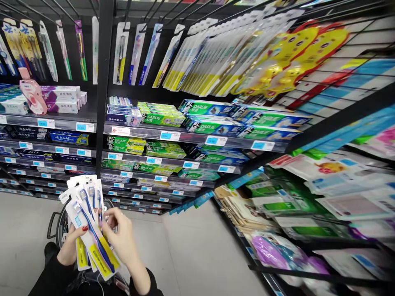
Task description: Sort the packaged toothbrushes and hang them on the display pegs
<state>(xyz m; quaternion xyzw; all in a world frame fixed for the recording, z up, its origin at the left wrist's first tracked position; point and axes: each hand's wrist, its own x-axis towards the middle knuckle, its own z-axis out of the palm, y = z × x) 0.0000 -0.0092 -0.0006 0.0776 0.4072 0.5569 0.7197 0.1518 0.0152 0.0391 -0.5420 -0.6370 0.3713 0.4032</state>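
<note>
My left hand (72,242) holds a fanned bunch of several carded toothbrush packs (92,242) in front of my body, thumb on the front pack. The packs have white tops, yellow lower ends and blue-handled brushes, and they lean with their hanging tabs up and to the left. At the right edge of the bunch is my right hand (120,234), its fingers bent and closed against the edge of a toothbrush pack; its fingertips are partly hidden. Below and behind the packs a round dark basket or container (61,224) shows in part.
A row of similar toothbrush packs (212,61) hangs from hooks ahead, beside yellow duck-shaped packs (290,61). Toothpaste boxes (212,107) fill the shelves below. A pink bottle (33,96) stands at left. A rack of bagged goods (290,209) borders the floor (191,246) at right.
</note>
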